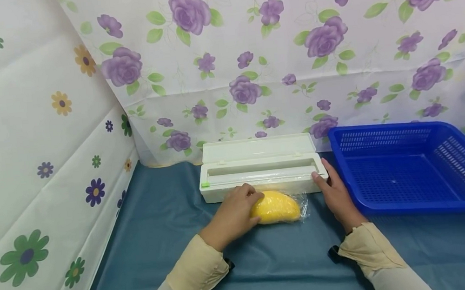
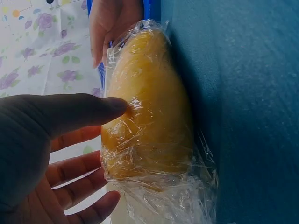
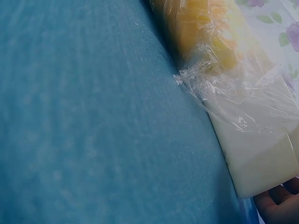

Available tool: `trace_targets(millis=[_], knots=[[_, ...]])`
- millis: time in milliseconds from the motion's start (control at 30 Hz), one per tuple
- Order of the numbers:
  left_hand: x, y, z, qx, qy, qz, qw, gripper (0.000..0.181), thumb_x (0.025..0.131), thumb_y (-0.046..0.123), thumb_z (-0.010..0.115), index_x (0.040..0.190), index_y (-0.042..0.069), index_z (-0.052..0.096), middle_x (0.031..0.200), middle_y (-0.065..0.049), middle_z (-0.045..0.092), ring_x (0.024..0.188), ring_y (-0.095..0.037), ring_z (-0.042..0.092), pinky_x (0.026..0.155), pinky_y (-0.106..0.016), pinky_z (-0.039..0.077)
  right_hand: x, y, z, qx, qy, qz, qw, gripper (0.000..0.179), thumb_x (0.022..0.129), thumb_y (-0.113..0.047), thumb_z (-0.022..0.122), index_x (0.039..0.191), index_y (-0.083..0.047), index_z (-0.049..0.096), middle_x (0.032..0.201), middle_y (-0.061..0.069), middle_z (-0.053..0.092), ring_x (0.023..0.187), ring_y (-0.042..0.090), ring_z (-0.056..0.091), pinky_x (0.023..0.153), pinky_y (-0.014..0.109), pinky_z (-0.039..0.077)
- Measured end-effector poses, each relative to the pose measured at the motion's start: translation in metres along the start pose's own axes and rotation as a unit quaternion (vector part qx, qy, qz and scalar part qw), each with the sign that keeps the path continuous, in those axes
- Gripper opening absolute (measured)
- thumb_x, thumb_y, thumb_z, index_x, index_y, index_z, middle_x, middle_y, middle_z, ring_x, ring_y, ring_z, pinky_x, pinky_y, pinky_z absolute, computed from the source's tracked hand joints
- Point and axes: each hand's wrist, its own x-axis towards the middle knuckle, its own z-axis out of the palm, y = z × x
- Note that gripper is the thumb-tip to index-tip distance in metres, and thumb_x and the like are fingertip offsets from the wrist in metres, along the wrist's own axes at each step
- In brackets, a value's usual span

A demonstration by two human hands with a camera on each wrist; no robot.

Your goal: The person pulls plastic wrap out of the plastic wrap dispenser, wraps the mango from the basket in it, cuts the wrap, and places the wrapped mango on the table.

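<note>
A yellow mango (image 1: 278, 207), wrapped in clear cling film (image 2: 163, 200), lies on the blue cloth before a white cling film dispenser (image 1: 262, 189). My left hand (image 1: 235, 212) holds its left end, thumb on the near side and fingers on the far side. The left wrist view shows the thumb on the film. Loose film crumples at both ends of the mango. With my right hand (image 1: 338, 195) I grip the dispenser's right end, thumb in front and fingers partly hidden behind. The dispenser's lid (image 1: 258, 148) stands raised, baring the roll (image 1: 256, 175).
To the right sits a blue perforated plastic basket (image 1: 398, 206), close beside my right hand. Flower-printed sheets (image 1: 216, 62) hang behind and at the left. A green slider (image 1: 205, 185) shows at the dispenser's left edge. Blue cloth (image 1: 277, 262) covers the table.
</note>
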Motion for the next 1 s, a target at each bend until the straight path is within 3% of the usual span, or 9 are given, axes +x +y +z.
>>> trace_targets(millis=[233, 400, 500, 633, 700, 833, 1000], knots=[[0.001, 0.0, 0.001, 0.002, -0.001, -0.007, 1.0, 0.052, 0.088, 0.03, 0.08, 0.135, 0.015, 0.064, 0.125, -0.005, 0.059, 0.111, -0.023, 0.058, 0.099, -0.042, 0.05, 0.0, -0.001, -0.001, -0.019, 0.008, -0.002, 0.9998, 0.079, 0.105, -0.049, 0.048, 0.165, -0.024, 0.002, 0.172, 0.005, 0.002, 0.158, 0.031, 0.006, 0.125, 0.061, 0.014], [0.001, 0.0, 0.001, -0.001, -0.002, -0.007, 1.0, 0.053, 0.087, 0.03, 0.08, 0.136, 0.015, 0.063, 0.126, -0.006, 0.059, 0.112, -0.024, 0.057, 0.1, -0.042, 0.049, -0.004, -0.011, 0.002, -0.113, 0.026, -0.06, 0.9915, 0.082, 0.103, -0.045, 0.055, 0.165, -0.023, 0.007, 0.171, 0.011, 0.005, 0.158, 0.036, 0.007, 0.122, 0.066, 0.014], [0.001, 0.0, 0.002, -0.002, 0.001, -0.005, 1.0, 0.054, 0.087, 0.029, 0.081, 0.136, 0.015, 0.063, 0.126, -0.006, 0.059, 0.112, -0.024, 0.057, 0.1, -0.042, 0.049, -0.011, -0.022, 0.008, -0.18, 0.054, -0.15, 0.9707, 0.081, 0.1, -0.033, 0.064, 0.164, -0.017, 0.017, 0.17, 0.013, 0.012, 0.156, 0.039, 0.013, 0.119, 0.069, 0.019], [0.001, 0.0, 0.002, 0.001, 0.004, 0.001, 1.0, 0.055, 0.085, 0.028, 0.082, 0.135, 0.015, 0.063, 0.126, -0.007, 0.059, 0.112, -0.025, 0.057, 0.099, -0.042, 0.05, -0.021, -0.042, 0.022, -0.23, 0.079, -0.3, 0.9226, 0.074, 0.091, -0.01, 0.072, 0.156, -0.007, 0.036, 0.163, 0.018, 0.031, 0.149, 0.041, 0.032, 0.116, 0.065, 0.03], [0.002, -0.001, 0.003, 0.006, 0.006, 0.003, 1.0, 0.055, 0.085, 0.028, 0.083, 0.135, 0.015, 0.063, 0.126, -0.007, 0.059, 0.112, -0.025, 0.057, 0.099, -0.042, 0.05, -0.027, -0.05, 0.029, -0.24, 0.069, -0.348, 0.9037, 0.069, 0.087, -0.005, 0.074, 0.15, -0.004, 0.046, 0.156, 0.021, 0.042, 0.142, 0.041, 0.04, 0.114, 0.06, 0.036], [0.002, -0.002, 0.005, 0.015, 0.007, 0.003, 0.9999, 0.057, 0.084, 0.029, 0.083, 0.135, 0.015, 0.063, 0.125, -0.007, 0.059, 0.111, -0.024, 0.058, 0.098, -0.041, 0.051, -0.036, -0.06, 0.041, -0.267, 0.025, -0.376, 0.8868, 0.052, 0.085, -0.008, 0.078, 0.134, -0.003, 0.062, 0.134, 0.018, 0.059, 0.126, 0.036, 0.054, 0.105, 0.053, 0.044], [0.002, -0.003, 0.009, 0.017, 0.01, 0.002, 0.9998, 0.059, 0.084, 0.03, 0.083, 0.136, 0.015, 0.061, 0.127, -0.007, 0.059, 0.112, -0.024, 0.058, 0.099, -0.042, 0.051, -0.044, -0.062, 0.051, -0.33, -0.056, -0.338, 0.8797, 0.046, 0.086, -0.027, 0.08, 0.127, -0.009, 0.067, 0.124, 0.009, 0.063, 0.117, 0.03, 0.058, 0.101, 0.051, 0.05]])
